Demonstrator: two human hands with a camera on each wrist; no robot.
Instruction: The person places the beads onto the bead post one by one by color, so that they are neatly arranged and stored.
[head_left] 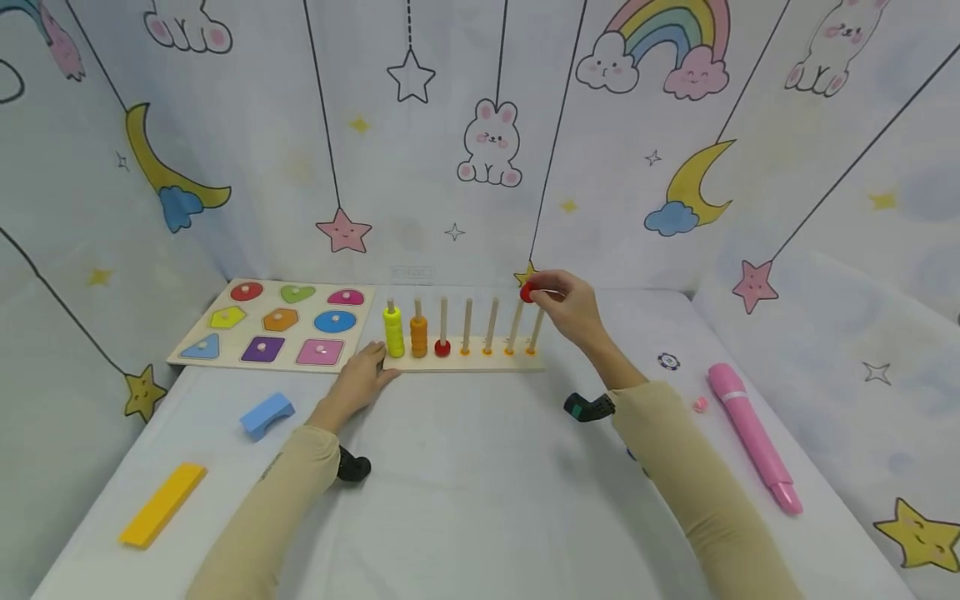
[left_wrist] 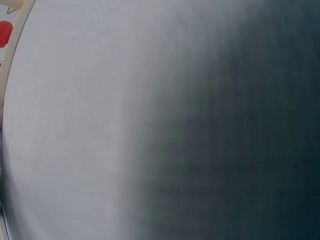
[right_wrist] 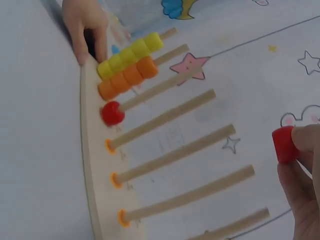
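A wooden peg rack point(head_left: 462, 362) point(right_wrist: 90, 165) stands on the table with several upright rods. Its first rod carries yellow beads point(head_left: 393, 330) point(right_wrist: 131, 51), the second orange beads point(head_left: 418, 335) point(right_wrist: 127, 76), the third one red bead point(head_left: 442, 347) point(right_wrist: 112, 113). My right hand point(head_left: 558, 297) pinches another red bead point(head_left: 528, 292) point(right_wrist: 285, 144) in the air above the rightmost rods. My left hand point(head_left: 367, 372) point(right_wrist: 85, 30) rests flat on the table, fingers touching the rack's left end. The left wrist view shows only white cloth and a rack edge point(left_wrist: 12, 40).
A shape puzzle board point(head_left: 277, 325) lies left of the rack. A blue arch block point(head_left: 267, 413) and a yellow bar point(head_left: 163, 504) sit at the front left. A pink pen-like toy point(head_left: 752, 435) and a small pink piece point(head_left: 700, 404) lie at the right.
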